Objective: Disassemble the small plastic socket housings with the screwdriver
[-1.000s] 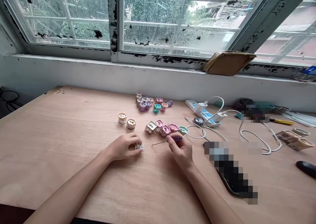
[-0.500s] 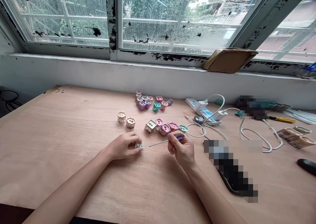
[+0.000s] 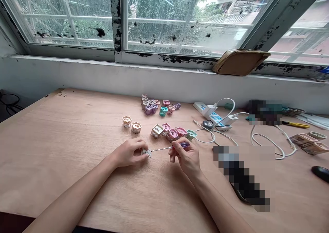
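Note:
My left hand (image 3: pixel 130 152) is shut on a small white-and-metal socket part (image 3: pixel 146 152), which pokes out past the fingertips. My right hand (image 3: pixel 185 156) pinches a small screwdriver (image 3: pixel 164 148) with a purple handle, and its thin shaft reaches left to that part. The tip seems to touch the part, though the fingers hide some of it. Just ahead of my hands lies a row of hexagonal socket housings (image 3: pixel 172 134) in pink and green. Two beige ones (image 3: pixel 131 123) stand to the left, and a cluster of pink, purple and teal ones (image 3: pixel 156 105) sits further back.
All this rests on a light plywood table (image 3: pixel 64 150). To the right are a white power strip (image 3: pixel 212 116), loose white cables (image 3: pixel 267 145), a pixelated object (image 3: pixel 239 174), a yellow-handled tool (image 3: pixel 295 124) and stacked housings (image 3: pixel 308 144). A window sill (image 3: pixel 77 72) runs behind the table.
The screwdriver has swung level and moved left, its tip going from a gap beside the small part to reaching it. My left hand has stayed nearly still. The view has tilted slightly.

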A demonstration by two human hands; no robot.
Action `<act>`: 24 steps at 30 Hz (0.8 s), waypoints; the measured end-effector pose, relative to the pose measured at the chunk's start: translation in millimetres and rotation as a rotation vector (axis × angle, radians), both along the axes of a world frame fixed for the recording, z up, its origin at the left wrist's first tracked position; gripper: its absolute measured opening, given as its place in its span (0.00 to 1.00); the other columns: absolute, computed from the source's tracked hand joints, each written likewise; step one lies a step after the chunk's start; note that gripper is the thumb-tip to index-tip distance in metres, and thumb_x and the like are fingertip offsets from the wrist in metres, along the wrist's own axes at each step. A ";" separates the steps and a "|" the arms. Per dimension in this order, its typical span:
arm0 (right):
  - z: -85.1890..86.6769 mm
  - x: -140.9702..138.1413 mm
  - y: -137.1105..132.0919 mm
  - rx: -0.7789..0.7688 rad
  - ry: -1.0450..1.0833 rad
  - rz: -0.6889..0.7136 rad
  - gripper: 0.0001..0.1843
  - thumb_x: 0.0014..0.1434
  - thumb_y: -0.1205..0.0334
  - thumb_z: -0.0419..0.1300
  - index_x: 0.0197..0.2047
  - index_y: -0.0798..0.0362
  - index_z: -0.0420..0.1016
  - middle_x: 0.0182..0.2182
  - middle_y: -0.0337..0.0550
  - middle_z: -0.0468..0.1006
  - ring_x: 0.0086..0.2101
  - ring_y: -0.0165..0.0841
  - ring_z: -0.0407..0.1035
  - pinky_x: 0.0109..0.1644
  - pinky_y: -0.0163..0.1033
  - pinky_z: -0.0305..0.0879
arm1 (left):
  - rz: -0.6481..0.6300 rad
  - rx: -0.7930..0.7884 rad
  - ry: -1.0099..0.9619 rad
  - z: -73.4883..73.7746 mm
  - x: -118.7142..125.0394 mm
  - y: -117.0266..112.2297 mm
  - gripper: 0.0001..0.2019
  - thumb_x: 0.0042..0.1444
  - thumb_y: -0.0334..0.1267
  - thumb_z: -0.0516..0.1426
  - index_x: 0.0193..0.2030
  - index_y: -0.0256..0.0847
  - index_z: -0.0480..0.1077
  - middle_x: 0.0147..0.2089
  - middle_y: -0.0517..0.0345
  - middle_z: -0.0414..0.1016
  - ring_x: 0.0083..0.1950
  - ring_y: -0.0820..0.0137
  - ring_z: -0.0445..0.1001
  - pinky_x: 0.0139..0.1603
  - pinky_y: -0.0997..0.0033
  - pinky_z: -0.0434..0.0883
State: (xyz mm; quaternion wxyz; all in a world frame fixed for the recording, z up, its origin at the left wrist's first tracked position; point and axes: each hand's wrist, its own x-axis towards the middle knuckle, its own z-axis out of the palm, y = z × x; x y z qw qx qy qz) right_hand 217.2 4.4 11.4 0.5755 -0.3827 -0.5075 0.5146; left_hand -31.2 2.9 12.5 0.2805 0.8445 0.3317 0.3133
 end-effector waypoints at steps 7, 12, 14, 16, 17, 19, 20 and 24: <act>-1.6 -0.4 -0.5 -0.017 -0.001 -0.010 0.24 0.52 0.44 0.74 0.28 0.52 0.68 0.19 0.42 0.79 0.13 0.32 0.71 0.15 0.33 0.69 | -0.009 -0.001 -0.011 -0.4 1.9 0.0 0.05 0.63 0.38 0.59 0.41 0.39 0.72 0.41 0.52 0.75 0.39 0.69 0.72 0.39 0.71 0.69; -2.1 -2.2 -0.8 -0.042 -0.002 -0.006 0.24 0.51 0.44 0.75 0.28 0.53 0.69 0.19 0.43 0.80 0.14 0.33 0.72 0.16 0.33 0.70 | -0.015 -0.017 -0.019 0.6 2.4 -0.7 0.05 0.63 0.38 0.59 0.41 0.39 0.72 0.41 0.52 0.75 0.39 0.69 0.72 0.40 0.71 0.69; -2.3 -2.5 -0.9 -0.049 0.001 -0.005 0.24 0.51 0.44 0.75 0.28 0.53 0.69 0.19 0.43 0.80 0.14 0.33 0.72 0.16 0.33 0.70 | -0.015 -0.021 -0.023 1.0 2.5 -1.1 0.05 0.63 0.38 0.59 0.41 0.38 0.72 0.41 0.52 0.75 0.39 0.69 0.73 0.40 0.71 0.69; -2.4 -2.6 -1.2 -0.056 -0.001 -0.008 0.25 0.51 0.44 0.75 0.28 0.53 0.69 0.19 0.43 0.80 0.14 0.33 0.72 0.16 0.33 0.70 | -0.017 -0.016 -0.024 0.9 2.7 -1.2 0.05 0.63 0.38 0.59 0.41 0.38 0.72 0.42 0.51 0.75 0.39 0.69 0.73 0.40 0.71 0.69; -2.3 -2.6 -1.4 -0.061 -0.002 -0.010 0.25 0.50 0.44 0.75 0.28 0.52 0.68 0.19 0.43 0.80 0.15 0.34 0.72 0.16 0.34 0.70 | -0.018 -0.011 -0.024 0.6 2.8 -1.2 0.05 0.64 0.38 0.59 0.41 0.38 0.72 0.42 0.51 0.75 0.39 0.69 0.73 0.39 0.71 0.69; -1.8 -2.9 -1.9 -0.069 0.004 -0.012 0.26 0.50 0.43 0.75 0.28 0.52 0.68 0.20 0.43 0.80 0.15 0.35 0.73 0.16 0.34 0.70 | -0.023 -0.006 -0.027 -0.2 3.1 -1.1 0.06 0.64 0.38 0.59 0.42 0.38 0.72 0.42 0.51 0.75 0.38 0.69 0.73 0.39 0.71 0.69; -1.5 -3.0 -2.1 -0.072 0.011 -0.011 0.26 0.49 0.43 0.75 0.28 0.52 0.67 0.20 0.43 0.81 0.15 0.35 0.73 0.16 0.33 0.71 | -0.025 -0.005 -0.031 -0.5 3.3 -1.1 0.06 0.64 0.38 0.59 0.42 0.38 0.72 0.42 0.51 0.75 0.38 0.69 0.73 0.39 0.71 0.69; -0.9 -3.4 -2.3 -0.070 0.034 -0.012 0.26 0.49 0.44 0.76 0.27 0.52 0.68 0.20 0.43 0.81 0.15 0.34 0.73 0.17 0.33 0.71 | -0.030 -0.002 -0.046 -0.7 4.0 -1.5 0.06 0.64 0.39 0.59 0.41 0.38 0.72 0.42 0.52 0.75 0.39 0.69 0.73 0.38 0.72 0.69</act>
